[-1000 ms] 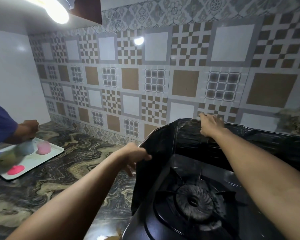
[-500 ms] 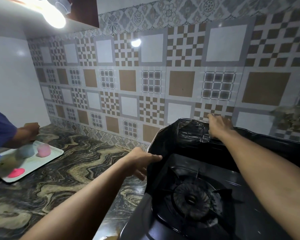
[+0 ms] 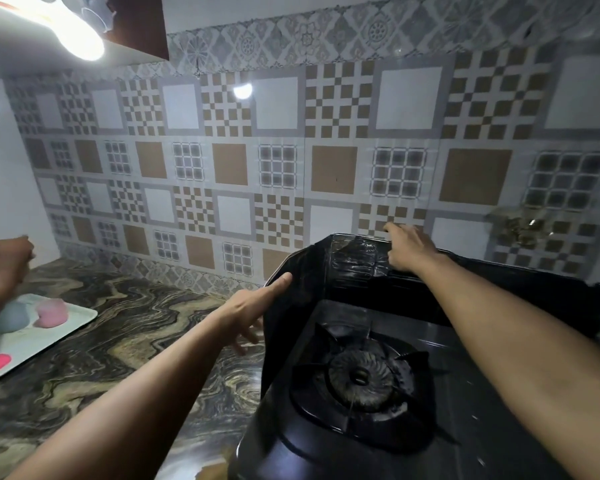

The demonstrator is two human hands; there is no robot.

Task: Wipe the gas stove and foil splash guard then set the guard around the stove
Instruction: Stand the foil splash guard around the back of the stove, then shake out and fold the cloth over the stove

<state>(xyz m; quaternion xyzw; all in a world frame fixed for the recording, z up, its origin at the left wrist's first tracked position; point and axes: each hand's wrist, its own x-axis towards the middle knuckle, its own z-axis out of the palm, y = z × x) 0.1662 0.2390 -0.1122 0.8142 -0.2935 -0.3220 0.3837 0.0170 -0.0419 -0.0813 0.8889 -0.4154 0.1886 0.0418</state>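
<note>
The black gas stove (image 3: pixel 371 441) sits at the lower right, its round burner (image 3: pixel 361 375) under a pan support. A dark, shiny foil splash guard (image 3: pixel 350 265) stands around the stove's left side and back, against the tiled wall. My left hand (image 3: pixel 253 310) lies along the outside of the guard's left panel, fingers straight, forefinger at its top edge. My right hand (image 3: pixel 407 251) rests on the top edge of the back panel, fingers extended over it.
A marbled dark counter (image 3: pixel 125 341) stretches to the left of the stove. A white tray (image 3: pixel 80 318) with pink, blue and red items lies at the far left, where another person's hand (image 3: pixel 9 252) is at work. The patterned tile wall (image 3: pixel 291 168) rises behind.
My left hand has let go of the left panel's edge and now lies straight against it. My right hand slid slightly right along the back panel's top.
</note>
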